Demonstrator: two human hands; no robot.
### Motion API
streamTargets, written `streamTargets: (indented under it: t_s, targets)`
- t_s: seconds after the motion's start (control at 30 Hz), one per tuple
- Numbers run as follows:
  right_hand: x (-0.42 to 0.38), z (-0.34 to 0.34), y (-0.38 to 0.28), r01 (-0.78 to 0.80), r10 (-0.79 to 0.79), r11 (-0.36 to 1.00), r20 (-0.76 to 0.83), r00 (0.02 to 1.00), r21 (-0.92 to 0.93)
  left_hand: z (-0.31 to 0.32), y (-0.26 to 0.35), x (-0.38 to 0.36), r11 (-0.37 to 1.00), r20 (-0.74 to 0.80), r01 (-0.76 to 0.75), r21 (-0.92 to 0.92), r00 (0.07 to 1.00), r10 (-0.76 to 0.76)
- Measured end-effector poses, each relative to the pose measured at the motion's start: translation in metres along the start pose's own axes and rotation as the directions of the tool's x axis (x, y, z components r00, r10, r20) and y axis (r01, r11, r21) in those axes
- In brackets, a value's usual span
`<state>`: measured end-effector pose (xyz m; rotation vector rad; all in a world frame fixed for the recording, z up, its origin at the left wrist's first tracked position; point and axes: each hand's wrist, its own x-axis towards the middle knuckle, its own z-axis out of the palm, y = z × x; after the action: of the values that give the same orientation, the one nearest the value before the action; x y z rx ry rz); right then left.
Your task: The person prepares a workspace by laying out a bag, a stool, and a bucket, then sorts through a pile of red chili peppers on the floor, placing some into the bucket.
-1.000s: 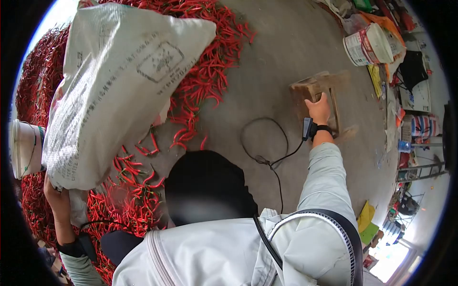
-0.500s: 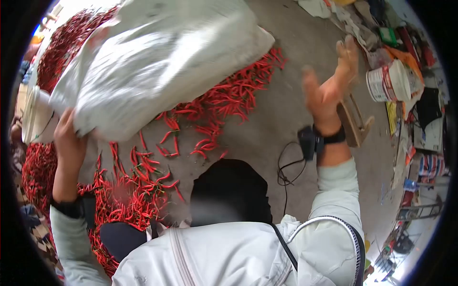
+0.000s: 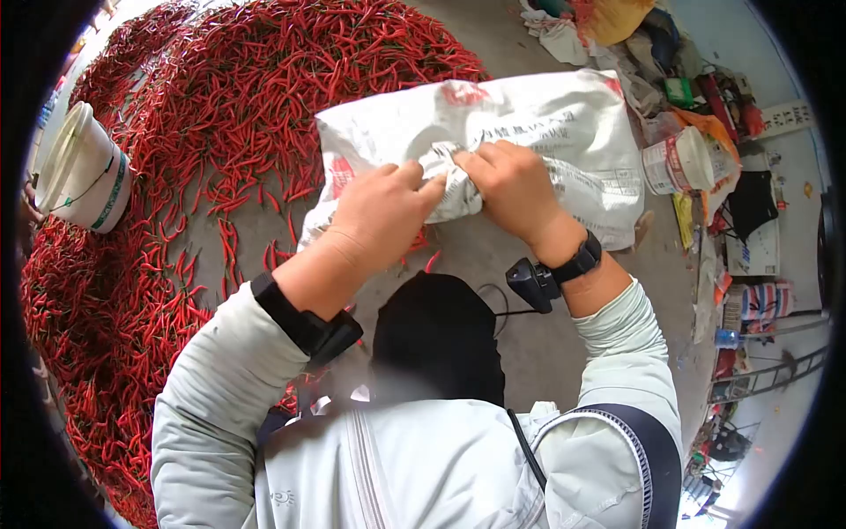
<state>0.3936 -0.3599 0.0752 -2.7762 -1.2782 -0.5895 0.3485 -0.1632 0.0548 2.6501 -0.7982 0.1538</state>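
Note:
A white woven sack point(image 3: 564, 115) with red and dark print lies across the floor in front of me. My left hand point(image 3: 379, 212) has its fingers closed on the bunched near edge of the sack. Close beside it, my right hand point(image 3: 515, 189) grips the same gathered fabric. Folds of the sack stick up between the two hands. Red chili peppers point(image 3: 264, 88) spread behind and to the left of the sack, and a few show just below it.
At the left, a white bucket point(image 3: 97, 172) stands tilted among the peppers. Another white bucket point(image 3: 674, 163) lies at the right near an orange bag and clutter. A black cable point(image 3: 504, 313) runs by my knee.
The sack has moved right and down off the pepper heap, its print now showing. My left hand has come to the middle; my right hand, open before, has closed on the sack.

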Motion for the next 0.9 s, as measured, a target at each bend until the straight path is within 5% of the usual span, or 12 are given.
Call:
streamTargets:
  t_s: [0.17,0.3,0.47,0.63,0.9]
  targets:
    - [-0.053,-0.013,-0.012,-0.081,0.081,0.997,0.023,0.996,-0.005,-0.027,-0.006,-0.059,0.988,-0.119,-0.125,-0.086,0.986,0.114]
    - [-0.108,-0.032,0.005,-0.255,0.265,0.959,0.069,0.962,-0.12,-0.061,-0.054,-0.125,0.984,-0.214,-0.018,-0.177,0.977,-0.02]
    - [-0.183,-0.063,0.024,-0.381,0.428,0.86,0.075,0.9,-0.34,-0.096,-0.104,-0.217,0.983,-0.25,0.173,-0.063,0.951,-0.183]
    - [-0.197,-0.005,-0.007,-0.305,0.354,0.898,0.108,0.929,-0.318,-0.093,-0.137,-0.279,0.929,-0.246,0.296,-0.224,0.905,-0.348]
    - [-0.188,0.127,-0.088,-0.281,0.29,0.949,0.055,0.955,-0.142,-0.038,-0.159,-0.312,0.909,-0.013,0.399,-0.12,0.915,-0.403]
